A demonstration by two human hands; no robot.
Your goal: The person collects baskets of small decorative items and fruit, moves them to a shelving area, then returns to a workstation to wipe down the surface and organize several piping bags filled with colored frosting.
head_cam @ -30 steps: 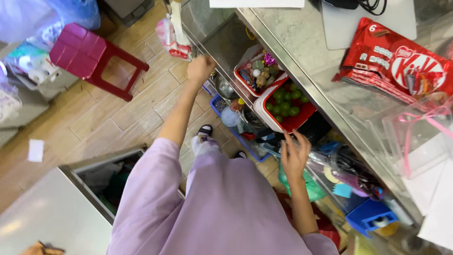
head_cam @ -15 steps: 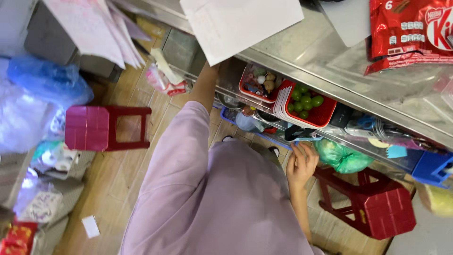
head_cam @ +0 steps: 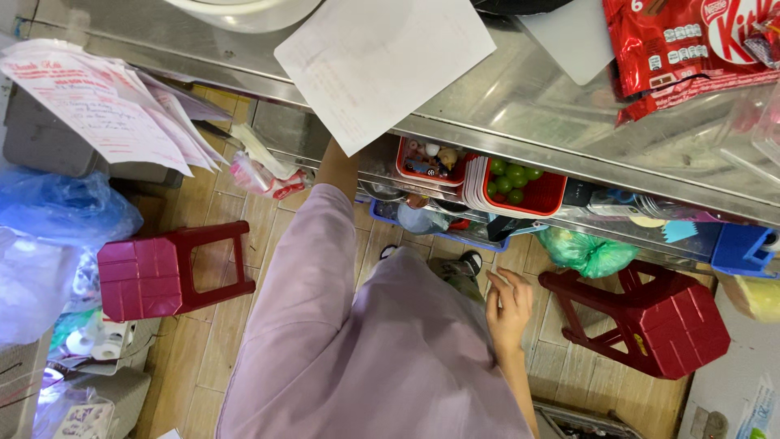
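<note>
Under the steel table [head_cam: 520, 106], right hand [head_cam: 509, 307] has dropped back from the shelf, grip open and empty; left arm still reaches in, its grip hidden behind paper [head_cam: 382, 65].

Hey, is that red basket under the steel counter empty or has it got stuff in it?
It has things in it: the red basket holds several small round green fruits, piled toward its left side, while the right part of its floor shows bare.

I see the steel table [head_cam: 504, 97] carrying a white paper sheet [head_cam: 382, 61], a red snack bag [head_cam: 691, 49] and pink-printed papers [head_cam: 97, 106].
</note>
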